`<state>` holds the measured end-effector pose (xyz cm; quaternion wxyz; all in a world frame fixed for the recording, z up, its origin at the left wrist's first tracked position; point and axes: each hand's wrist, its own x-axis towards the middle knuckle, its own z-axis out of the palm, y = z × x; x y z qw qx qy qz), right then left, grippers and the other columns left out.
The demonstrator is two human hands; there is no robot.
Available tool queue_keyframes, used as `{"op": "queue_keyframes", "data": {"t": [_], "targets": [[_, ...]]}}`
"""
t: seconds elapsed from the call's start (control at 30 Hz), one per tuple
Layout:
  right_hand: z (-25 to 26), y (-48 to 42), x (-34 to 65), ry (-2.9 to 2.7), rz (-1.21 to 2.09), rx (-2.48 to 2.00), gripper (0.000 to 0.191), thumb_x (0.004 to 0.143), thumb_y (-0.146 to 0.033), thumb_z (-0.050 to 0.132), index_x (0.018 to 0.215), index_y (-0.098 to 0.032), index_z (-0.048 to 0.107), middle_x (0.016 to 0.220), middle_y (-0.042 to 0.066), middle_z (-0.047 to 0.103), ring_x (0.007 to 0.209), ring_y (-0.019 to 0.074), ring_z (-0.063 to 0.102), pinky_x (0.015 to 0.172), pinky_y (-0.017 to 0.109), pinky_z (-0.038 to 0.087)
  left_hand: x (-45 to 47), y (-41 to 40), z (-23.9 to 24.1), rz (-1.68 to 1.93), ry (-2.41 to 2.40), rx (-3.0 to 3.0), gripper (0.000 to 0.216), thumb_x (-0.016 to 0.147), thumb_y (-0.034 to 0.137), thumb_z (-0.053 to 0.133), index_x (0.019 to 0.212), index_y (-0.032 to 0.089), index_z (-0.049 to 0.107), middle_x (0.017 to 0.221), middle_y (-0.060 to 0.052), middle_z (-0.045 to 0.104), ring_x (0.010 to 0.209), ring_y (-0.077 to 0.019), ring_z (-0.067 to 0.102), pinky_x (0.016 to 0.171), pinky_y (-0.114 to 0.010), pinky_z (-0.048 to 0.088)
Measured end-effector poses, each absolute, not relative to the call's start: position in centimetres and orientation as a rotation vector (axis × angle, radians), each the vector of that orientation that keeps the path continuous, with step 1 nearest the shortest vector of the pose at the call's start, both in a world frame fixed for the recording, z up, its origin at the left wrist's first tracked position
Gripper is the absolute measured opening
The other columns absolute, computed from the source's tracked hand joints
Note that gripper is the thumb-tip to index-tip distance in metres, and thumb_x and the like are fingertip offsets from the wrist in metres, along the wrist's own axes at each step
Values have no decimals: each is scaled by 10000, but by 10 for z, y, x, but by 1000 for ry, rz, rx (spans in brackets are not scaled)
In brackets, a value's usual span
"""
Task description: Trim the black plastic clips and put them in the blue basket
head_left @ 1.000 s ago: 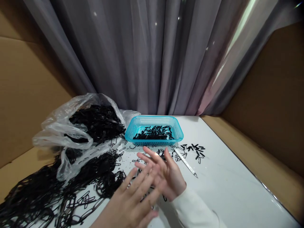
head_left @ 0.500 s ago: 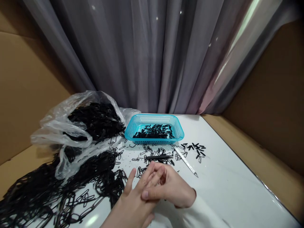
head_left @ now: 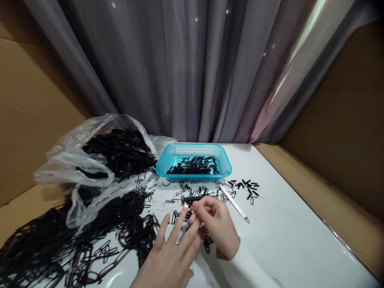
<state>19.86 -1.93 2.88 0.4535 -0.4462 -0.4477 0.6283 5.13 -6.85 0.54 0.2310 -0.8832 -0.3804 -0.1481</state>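
My left hand [head_left: 171,252] is stretched out over the white table [head_left: 285,228], fingers straight and slightly spread, pointing toward loose black clips [head_left: 192,192]. My right hand [head_left: 217,226], in a white sleeve, rests beside it with fingers curled; its fingertips pinch at the tips of my left fingers, and I cannot make out anything held. Just beyond the fingertips lies a black stick-like piece [head_left: 196,198]. A turquoise basket [head_left: 168,160] with small black pieces stands farther back.
A clear plastic bag [head_left: 75,160] full of black looped pieces lies at the left, with a big tangle of them [head_left: 60,240] spilling over the table. A thin metal tool [head_left: 234,204] lies right of my hands. Cardboard walls and a grey curtain enclose the table.
A second ago both hands were open, palm on palm. Then the right closed over the left fingers. Now the left fingers are straight again and the right pinches at their tips.
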Motion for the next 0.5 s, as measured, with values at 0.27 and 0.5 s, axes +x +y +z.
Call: {"op": "queue_keyframes", "data": {"t": [0.27,0.5], "targets": [[24,-16,226,-1524,979,-1197,370,952,-427,423,737,-196,616,711,34,661,719,175,617,750,328,472,39,-67,15,-339,-1159,-2411,608,817,577,597,1356,303,531,1491,-64,459,1458,-276,190,1181,-461,-75],[26,-36,215,-1918,1010,-989,28,859,-212,636,845,-220,659,909,15,683,936,185,593,891,359,428,35,-63,22,-398,-1132,-2421,487,772,537,675,1191,289,642,1509,-68,430,1494,-259,-12,1177,-459,-71]]}}
